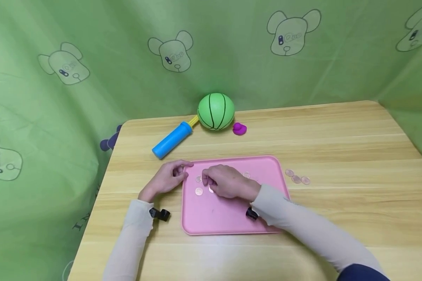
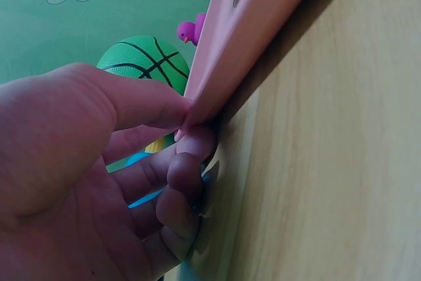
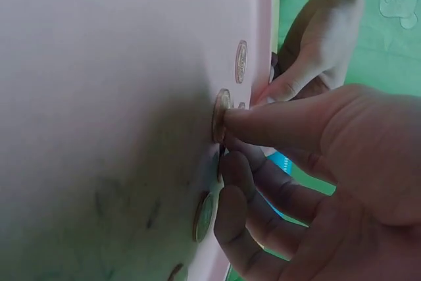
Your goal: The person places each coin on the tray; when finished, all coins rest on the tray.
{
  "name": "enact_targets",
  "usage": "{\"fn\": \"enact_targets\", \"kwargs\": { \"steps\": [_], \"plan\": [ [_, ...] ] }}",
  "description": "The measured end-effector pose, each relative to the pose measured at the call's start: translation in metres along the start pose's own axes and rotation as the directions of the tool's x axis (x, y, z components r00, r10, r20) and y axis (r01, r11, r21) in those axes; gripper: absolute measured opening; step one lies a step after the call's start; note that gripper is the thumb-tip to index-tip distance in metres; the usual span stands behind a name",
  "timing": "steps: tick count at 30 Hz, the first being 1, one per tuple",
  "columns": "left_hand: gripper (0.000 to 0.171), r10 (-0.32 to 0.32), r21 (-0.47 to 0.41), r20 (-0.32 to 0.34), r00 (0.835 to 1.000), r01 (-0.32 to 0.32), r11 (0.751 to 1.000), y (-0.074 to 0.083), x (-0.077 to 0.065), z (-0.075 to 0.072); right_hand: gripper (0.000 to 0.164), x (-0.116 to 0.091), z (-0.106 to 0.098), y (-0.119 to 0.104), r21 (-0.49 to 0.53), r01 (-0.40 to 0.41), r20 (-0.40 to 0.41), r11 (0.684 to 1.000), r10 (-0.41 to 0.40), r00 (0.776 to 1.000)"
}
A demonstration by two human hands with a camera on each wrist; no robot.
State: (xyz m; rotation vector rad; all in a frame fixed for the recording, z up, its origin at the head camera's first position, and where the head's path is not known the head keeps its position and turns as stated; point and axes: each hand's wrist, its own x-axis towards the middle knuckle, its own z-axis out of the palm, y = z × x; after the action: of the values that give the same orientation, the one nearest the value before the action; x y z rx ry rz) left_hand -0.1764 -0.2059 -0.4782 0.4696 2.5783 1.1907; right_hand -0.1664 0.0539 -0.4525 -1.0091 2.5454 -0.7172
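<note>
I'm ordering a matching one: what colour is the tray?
The tray is pink, clearest in the head view.

A green ball [image 1: 216, 111] sits between a purple duck [image 1: 239, 129] and, apparently, a blue pump [image 1: 172, 140].

With the tray [image 1: 214, 218] as the dial's centre in the head view, the left hand [image 1: 167, 177] is at its rim at ten o'clock and the right hand [image 1: 226, 181] over it toward eleven. On the tray, coins [image 1: 198, 191] lie toward nine and ten o'clock, one partly under the right hand, with another at one o'clock. On the table [image 1: 355, 175], three loose coins [image 1: 296, 179] sit close together outside the rim, between two and three o'clock. The pump [image 1: 172, 140] lies at ten, beyond the left hand; from the ball [image 1: 216, 111], it is at eight o'clock and the duck [image 1: 239, 128] at four. The curtain [image 1: 232, 70] hangs behind the table, at twelve.
</note>
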Motion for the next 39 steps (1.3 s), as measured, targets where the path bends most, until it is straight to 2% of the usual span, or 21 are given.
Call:
{"fn": "enact_targets", "kwargs": {
  "steps": [4, 14, 20, 26, 31, 39],
  "plan": [
    [0.037, 0.000, 0.000, 0.005, 1.000, 0.000, 1.000, -0.001, 0.000, 0.000, 0.018, 0.000, 0.000, -0.003, -0.031, -0.001, -0.018, 1.000, 0.000, 1.000],
    [0.037, -0.004, 0.010, 0.004, 1.000, 0.004, 1.000, 0.000, 0.000, -0.001, 0.019, 0.001, -0.001, -0.008, -0.026, -0.023, -0.018, 0.999, 0.022, 1.000],
    [0.036, 0.004, 0.021, -0.001, 1.000, -0.004, 1.000, -0.001, 0.001, -0.001, 0.012, -0.006, -0.015, -0.006, 0.071, -0.048, -0.070, 0.996, 0.053, 0.996],
    [0.036, 0.004, 0.022, -0.001, 1.000, -0.004, 1.000, 0.000, 0.001, -0.001, 0.017, -0.030, -0.048, 0.002, 0.189, -0.096, -0.181, 0.977, 0.131, 0.975],
    [0.037, -0.002, 0.007, 0.003, 1.000, 0.002, 1.000, 0.003, 0.001, -0.001, 0.017, -0.056, -0.067, 0.022, 0.190, -0.103, -0.257, 0.976, 0.150, 0.955],
    [0.036, -0.015, 0.008, -0.002, 1.000, 0.015, 1.000, 0.002, -0.002, 0.000, 0.023, -0.091, -0.082, 0.043, 0.143, -0.154, -0.267, 0.978, 0.188, 0.945]
  ]
}}
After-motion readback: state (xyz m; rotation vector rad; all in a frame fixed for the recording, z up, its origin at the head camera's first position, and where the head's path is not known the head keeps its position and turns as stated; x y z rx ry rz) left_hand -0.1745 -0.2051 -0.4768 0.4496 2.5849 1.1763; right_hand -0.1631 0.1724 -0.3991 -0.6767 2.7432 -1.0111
